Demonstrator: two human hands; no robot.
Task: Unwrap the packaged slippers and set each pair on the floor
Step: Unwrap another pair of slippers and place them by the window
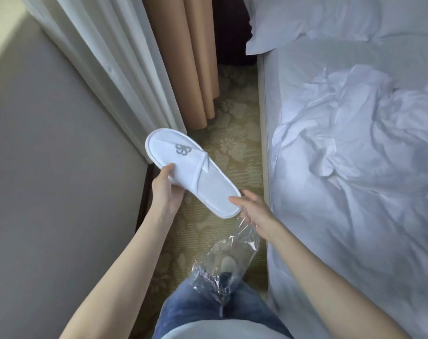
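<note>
Looking down through the head camera, I see a white slipper point(193, 172) held in the air above the carpet point(235, 133), in the narrow gap between the wall point(49, 167) and the bed point(355, 143). It is out of its packaging, tilted, toe end up and to the left, heel end down and to the right. A grey logo sits on the toe cover. It may be a pair pressed flat together; from this angle I cannot tell.

The left hand point(165, 189) grips the slipper along its left edge, thumb on top near the strap, fingers curled underneath. The right hand point(254, 211) is at the heel end, its thumb touching the heel rim. Its fingers are curled round the top of a clear plastic wrapper point(230, 260), which hangs limp and crumpled below the hand, down in front of the person's blue jeans point(203, 311).

Sheer white curtains point(105, 50) hang along the wall, with beige drapes point(191, 57) just beside them reaching the floor. The carpet is olive with a pale floral pattern. On the bed lie a rumpled white duvet point(350, 133) and, at the head, a white pillow point(306, 18).
</note>
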